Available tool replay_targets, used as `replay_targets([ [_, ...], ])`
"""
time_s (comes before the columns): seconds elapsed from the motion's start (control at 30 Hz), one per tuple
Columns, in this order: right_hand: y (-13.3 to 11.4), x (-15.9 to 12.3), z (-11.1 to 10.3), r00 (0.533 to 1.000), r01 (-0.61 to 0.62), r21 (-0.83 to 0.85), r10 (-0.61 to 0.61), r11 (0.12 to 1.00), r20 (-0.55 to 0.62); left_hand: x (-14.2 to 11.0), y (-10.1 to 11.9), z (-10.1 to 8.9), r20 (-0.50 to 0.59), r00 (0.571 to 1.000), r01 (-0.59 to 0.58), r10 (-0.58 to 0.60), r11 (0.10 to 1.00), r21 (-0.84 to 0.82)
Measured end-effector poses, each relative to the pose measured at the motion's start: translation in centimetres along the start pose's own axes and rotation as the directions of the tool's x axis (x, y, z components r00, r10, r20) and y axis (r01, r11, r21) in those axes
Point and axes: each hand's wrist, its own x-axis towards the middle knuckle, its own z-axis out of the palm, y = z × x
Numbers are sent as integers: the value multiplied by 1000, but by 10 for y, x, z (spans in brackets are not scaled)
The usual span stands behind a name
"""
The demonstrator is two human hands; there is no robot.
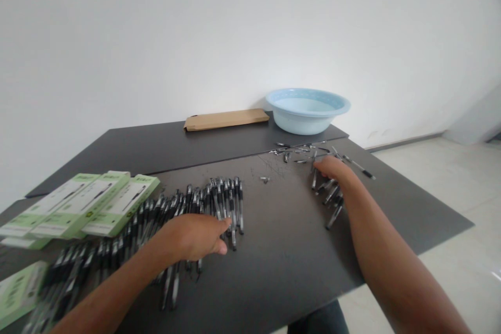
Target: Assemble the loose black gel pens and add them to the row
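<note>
A wide layer of clear pens with black grips [238, 203] lies side by side across the left part of the table. My left hand [199, 237] is over the right end of this layer, its thumb and forefinger apart; its other fingers are hidden. Farther off on the right, my right hand [334, 167] is closed, with a pen [314, 180] upright at its fingertips. Beneath and beside that hand is a smaller heap of pens [332, 214]. One loose pen [360, 168] lies just beyond it.
Green and white pen boxes [113, 203] overlap at the left, with another box [21, 292] nearer me. Small pen parts [287, 156] are scattered toward the back. A flat cardboard piece [227, 119] and a light blue basin [301, 122] stand by the wall.
</note>
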Motion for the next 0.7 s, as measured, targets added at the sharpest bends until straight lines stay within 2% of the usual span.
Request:
replay_targets([
  [0.13,-3,-6,-8,995,40,324,-66,945,72,1,0,0,-16,1000,2,-2,1000,6],
  [0.27,-29,-23,-4,968,175,625,-249,761,32,2,2,-1,-2,1000,14,-14,1000,16],
  [0.4,-67,-50,6,921,223,784,-388,579,25,3,3,-2,12,1000,7,-7,1000,6],
  [0.43,-76,-57,9,905,219,824,-424,523,29,4,3,-2,16,1000,9,-9,1000,2],
  [0.5,-93,-72,15,852,129,942,-521,310,55,4,3,-2,13,1000,9,-9,1000,-6],
  [0.57,-106,-85,21,803,65,980,-593,186,59,5,3,-3,-18,1000,11,-11,1000,-7],
  [0.7,-124,-107,31,736,5,993,-673,114,73,8,5,-9,-57,997,51,-53,998,-31],
])
